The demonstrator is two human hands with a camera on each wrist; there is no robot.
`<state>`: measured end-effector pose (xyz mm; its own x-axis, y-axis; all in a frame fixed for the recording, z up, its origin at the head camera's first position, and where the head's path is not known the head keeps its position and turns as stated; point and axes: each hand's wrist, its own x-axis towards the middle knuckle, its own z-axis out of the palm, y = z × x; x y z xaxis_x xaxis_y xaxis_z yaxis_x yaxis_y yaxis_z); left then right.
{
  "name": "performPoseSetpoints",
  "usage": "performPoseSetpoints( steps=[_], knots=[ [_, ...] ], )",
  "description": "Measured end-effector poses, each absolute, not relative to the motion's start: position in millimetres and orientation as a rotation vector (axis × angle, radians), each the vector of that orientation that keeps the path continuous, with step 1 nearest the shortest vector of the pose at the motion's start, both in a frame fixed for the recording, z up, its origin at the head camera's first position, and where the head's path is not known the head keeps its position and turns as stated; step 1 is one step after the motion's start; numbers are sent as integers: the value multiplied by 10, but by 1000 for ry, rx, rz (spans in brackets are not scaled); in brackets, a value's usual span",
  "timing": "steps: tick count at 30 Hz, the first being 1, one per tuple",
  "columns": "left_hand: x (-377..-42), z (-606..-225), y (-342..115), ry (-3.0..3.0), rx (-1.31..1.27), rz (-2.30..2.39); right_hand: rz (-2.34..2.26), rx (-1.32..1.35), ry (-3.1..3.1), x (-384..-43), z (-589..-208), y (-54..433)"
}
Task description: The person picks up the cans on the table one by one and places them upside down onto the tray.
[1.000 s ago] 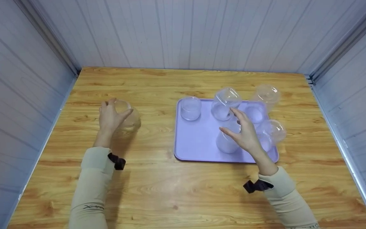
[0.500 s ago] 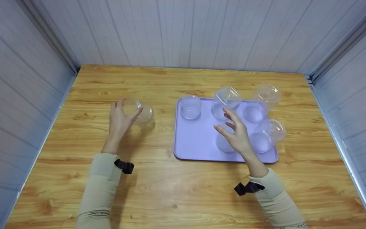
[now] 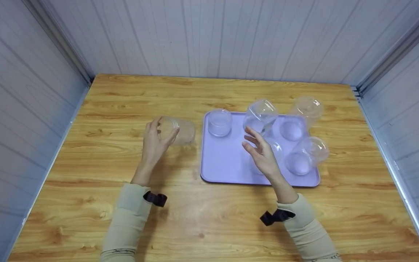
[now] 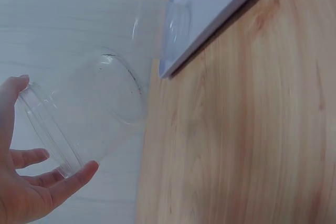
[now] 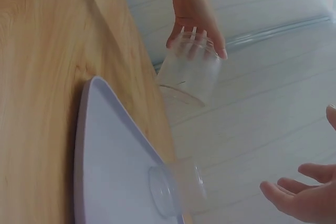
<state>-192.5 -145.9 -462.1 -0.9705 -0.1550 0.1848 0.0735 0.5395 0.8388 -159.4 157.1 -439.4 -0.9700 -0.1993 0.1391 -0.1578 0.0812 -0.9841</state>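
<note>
My left hand (image 3: 154,142) grips a clear plastic jar (image 3: 184,131) by its rim end, left of the lilac tray (image 3: 224,165). In the left wrist view the thumb and fingers spread around the ridged rim of the jar (image 4: 97,98), which lies tilted with its base pointing away from the palm. The right wrist view shows the same jar (image 5: 190,74) raised over the table. My right hand (image 3: 263,154) hovers over the middle of the tray, fingers loosely bent and holding nothing. Beneath it, another clear jar (image 3: 275,147) is partly hidden.
Several more clear jars stand on the tray: one at the back left corner (image 3: 219,123), a taller one at the back middle (image 3: 262,111), others along the right side (image 3: 313,149). Panelled walls (image 3: 202,40) enclose the wooden table (image 3: 195,218) at the back and sides.
My left hand has carried the jar rightward toward the tray, tipping it onto its side. My right hand has shifted a little left over the tray, still empty.
</note>
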Motion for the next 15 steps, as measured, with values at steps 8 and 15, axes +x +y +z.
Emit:
performPoseSetpoints(
  steps=[8, 15],
  knots=[
    [-1856, -4639, -1236, -2458, 35, -1486, -2190, -345, 2043, -1590, -4463, 1514],
    [-1801, -4619, -1071, -2363, -33, -1541, -2255, -237, 1847, -1613, -4508, 1473]
  ],
)
